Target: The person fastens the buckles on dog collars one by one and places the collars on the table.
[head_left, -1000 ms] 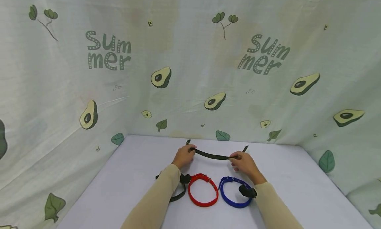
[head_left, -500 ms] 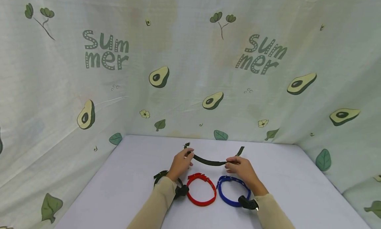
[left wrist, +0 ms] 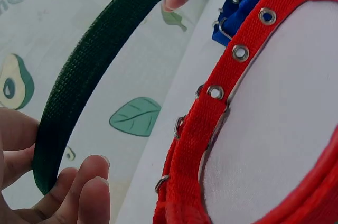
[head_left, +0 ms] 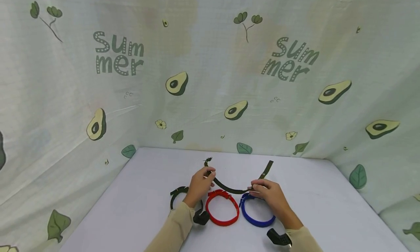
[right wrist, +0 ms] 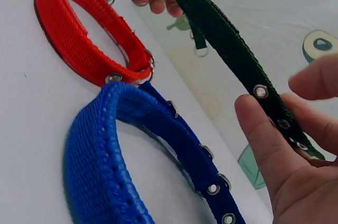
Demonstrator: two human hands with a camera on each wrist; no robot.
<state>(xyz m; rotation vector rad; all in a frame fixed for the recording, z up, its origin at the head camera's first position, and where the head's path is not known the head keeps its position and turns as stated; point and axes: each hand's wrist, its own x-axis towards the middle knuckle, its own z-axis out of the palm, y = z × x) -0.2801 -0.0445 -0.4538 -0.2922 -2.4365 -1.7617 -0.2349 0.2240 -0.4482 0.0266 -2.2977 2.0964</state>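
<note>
A dark green pet collar (head_left: 231,190) hangs unfastened in a sagging curve between both hands. My left hand (head_left: 199,184) pinches it near the buckle end, which sticks up beyond the fingers. My right hand (head_left: 273,197) holds the other end between thumb and fingers; metal eyelets (right wrist: 261,91) show there in the right wrist view. Below lie a red collar (head_left: 223,223) and a blue collar (head_left: 257,223), each fastened into a ring. Another dark collar (head_left: 178,190), also looped, is partly hidden by my left wrist and its camera.
A white table (head_left: 147,175) carries the collars. Behind it and at the sides hangs a pale cloth (head_left: 197,110) printed with avocados and leaves. Black wrist cameras (head_left: 279,238) sit close above the table near the looped collars.
Both hands have come nearer to me with the green collar, which sags more. The left forearm has shifted, so more of the dark looped collar shows.
</note>
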